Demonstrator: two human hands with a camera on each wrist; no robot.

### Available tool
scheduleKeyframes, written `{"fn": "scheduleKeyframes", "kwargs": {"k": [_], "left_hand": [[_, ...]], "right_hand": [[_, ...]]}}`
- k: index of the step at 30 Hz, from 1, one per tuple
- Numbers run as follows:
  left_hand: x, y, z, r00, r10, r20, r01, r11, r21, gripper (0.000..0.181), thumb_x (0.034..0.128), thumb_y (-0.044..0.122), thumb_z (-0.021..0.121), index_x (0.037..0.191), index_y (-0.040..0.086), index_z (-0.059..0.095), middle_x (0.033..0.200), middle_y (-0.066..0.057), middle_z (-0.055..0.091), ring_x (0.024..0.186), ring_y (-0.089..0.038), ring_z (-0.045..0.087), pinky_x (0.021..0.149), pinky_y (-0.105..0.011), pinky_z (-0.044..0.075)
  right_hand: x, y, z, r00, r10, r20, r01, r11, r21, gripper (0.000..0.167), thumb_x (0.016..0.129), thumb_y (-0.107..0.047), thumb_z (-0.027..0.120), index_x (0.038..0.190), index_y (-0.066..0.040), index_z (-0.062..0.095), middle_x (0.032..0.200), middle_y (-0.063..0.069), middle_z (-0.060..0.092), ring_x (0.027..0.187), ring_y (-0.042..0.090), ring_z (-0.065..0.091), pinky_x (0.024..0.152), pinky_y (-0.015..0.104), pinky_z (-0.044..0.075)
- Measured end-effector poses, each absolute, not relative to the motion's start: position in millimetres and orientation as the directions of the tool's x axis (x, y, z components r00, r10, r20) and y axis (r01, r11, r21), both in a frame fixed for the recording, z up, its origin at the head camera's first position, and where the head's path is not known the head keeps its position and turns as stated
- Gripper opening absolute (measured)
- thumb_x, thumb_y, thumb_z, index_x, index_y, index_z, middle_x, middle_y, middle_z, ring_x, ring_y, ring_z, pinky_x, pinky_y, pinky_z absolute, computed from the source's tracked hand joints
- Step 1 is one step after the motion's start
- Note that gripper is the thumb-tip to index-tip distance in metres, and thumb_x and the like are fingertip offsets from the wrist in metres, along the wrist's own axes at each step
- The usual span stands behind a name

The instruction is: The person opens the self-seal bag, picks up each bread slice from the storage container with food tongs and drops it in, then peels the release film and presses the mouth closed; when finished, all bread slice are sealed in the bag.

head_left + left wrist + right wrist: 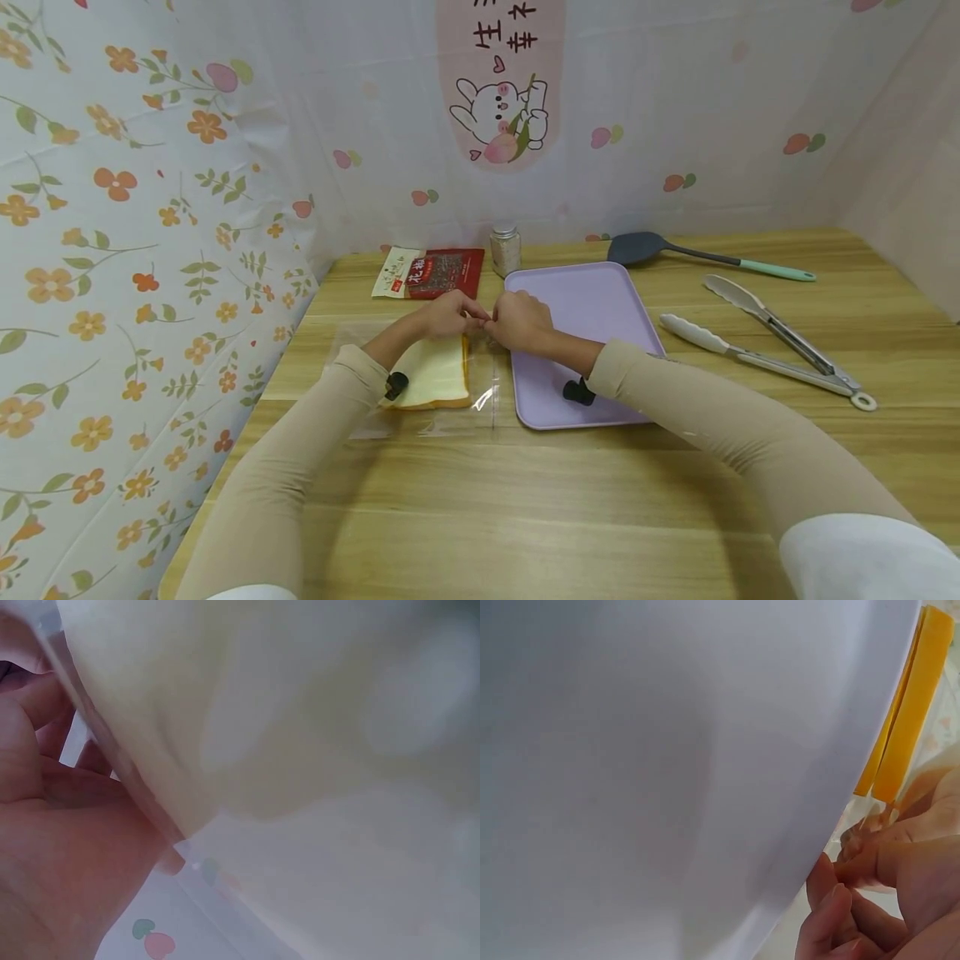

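Slices of white bread [431, 375] with an orange-yellow crust [913, 705] lie flat inside a clear plastic zip bag [483, 417] on the table. At the far right corner of that bag, my left hand [447, 317] pinches the edge between thumb and fingers. Right beside it my right hand [521, 321], fingers curled, pinches the same edge, partly over the purple tray [581, 292]. Both sets of fingertips meet closely, so the pinched plastic is mostly hidden. Bread and bag fill much of the left wrist view, blurred.
Behind the bag lie a red spice packet [442, 273] and a glass shaker jar [506, 250]. To the right are a spatula [637, 248] with a mint handle and metal tongs [783, 333] with white tips. Floral cloth [112, 292] hangs along the left and back.
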State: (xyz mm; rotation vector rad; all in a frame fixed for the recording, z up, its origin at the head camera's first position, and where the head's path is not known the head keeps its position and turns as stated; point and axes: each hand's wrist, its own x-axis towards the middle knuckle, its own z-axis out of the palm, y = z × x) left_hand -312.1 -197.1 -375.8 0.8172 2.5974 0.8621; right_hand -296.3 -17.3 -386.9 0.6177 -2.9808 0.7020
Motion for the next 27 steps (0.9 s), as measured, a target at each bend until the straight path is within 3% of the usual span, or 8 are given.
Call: {"fn": "scheduleKeyframes", "kwargs": {"k": [7, 10, 13, 15, 17, 27], "left_hand": [[-313.5, -198.8, -378.3, -0.792, 0.604, -0.083, 0.435, 0.655, 0.618, 0.022, 0.0944, 0.001, 0.06, 0.11, -0.003, 0.074, 0.106, -0.013, 0.074, 0.09, -0.015, 0.062, 0.081, -0.025, 0.049], [-313.2, -197.7, -377.7, -0.795, 0.6, -0.091, 0.428, 0.661, 0.617, 0.022, 0.0949, 0.003, 0.06, 0.111, -0.003, 0.074, 0.108, -0.013, 0.074, 0.094, -0.018, 0.064, 0.088, -0.034, 0.051], [-312.1, -196.5, -375.5, -0.823, 0.558, -0.104, 0.402, 0.702, 0.588, 0.022, 0.0955, 0.006, 0.06, 0.111, 0.003, 0.076, 0.109, -0.009, 0.074, 0.103, -0.021, 0.065, 0.108, -0.06, 0.033], [-311.5, -195.9, -374.0, -0.844, 0.524, -0.117, 0.375, 0.731, 0.57, 0.023, 0.0958, 0.008, 0.06, 0.111, 0.007, 0.077, 0.112, -0.005, 0.074, 0.109, -0.022, 0.064, 0.107, -0.076, 0.012], [-311.1, -195.9, -372.6, -0.863, 0.489, -0.126, 0.347, 0.757, 0.553, 0.023, 0.0959, 0.01, 0.06, 0.11, 0.011, 0.078, 0.113, -0.002, 0.073, 0.114, -0.023, 0.062, 0.099, -0.083, -0.004], [-309.6, -197.5, -371.6, -0.878, 0.46, -0.131, 0.324, 0.773, 0.545, 0.021, 0.0972, 0.016, 0.062, 0.109, 0.013, 0.078, 0.111, 0.0, 0.074, 0.109, -0.02, 0.062, 0.1, -0.082, -0.005]], "right_hand": [[-298.8, -20.3, -389.1, -0.925, -0.364, 0.111, -0.376, 0.829, -0.414, 0.035, 0.088, -0.03, 0.07, 0.058, -0.015, 0.064, 0.06, 0.0, 0.06, 0.057, 0.018, 0.055, 0.048, 0.033, 0.043], [-299.3, -19.5, -389.0, -0.927, -0.359, 0.11, -0.371, 0.83, -0.417, 0.034, 0.088, -0.031, 0.071, 0.059, -0.014, 0.065, 0.061, 0.001, 0.061, 0.057, 0.018, 0.055, 0.048, 0.034, 0.043], [-299.1, -18.2, -387.7, -0.928, -0.358, 0.105, -0.367, 0.824, -0.433, 0.031, 0.088, -0.031, 0.072, 0.063, -0.013, 0.068, 0.063, 0.001, 0.062, 0.058, 0.017, 0.055, 0.048, 0.033, 0.043], [-299.3, -17.2, -387.1, -0.927, -0.361, 0.102, -0.367, 0.818, -0.444, 0.03, 0.088, -0.032, 0.073, 0.066, -0.012, 0.07, 0.064, 0.001, 0.063, 0.058, 0.017, 0.054, 0.048, 0.031, 0.042], [-300.2, -16.1, -386.9, -0.925, -0.366, 0.103, -0.371, 0.808, -0.458, 0.028, 0.088, -0.031, 0.073, 0.068, -0.011, 0.072, 0.064, 0.001, 0.063, 0.057, 0.016, 0.054, 0.047, 0.029, 0.042], [-305.3, -11.8, -388.3, -0.92, -0.379, 0.1, -0.373, 0.768, -0.521, 0.026, 0.088, -0.029, 0.073, 0.07, -0.011, 0.074, 0.061, -0.001, 0.061, 0.055, 0.012, 0.051, 0.044, 0.025, 0.038]]}}
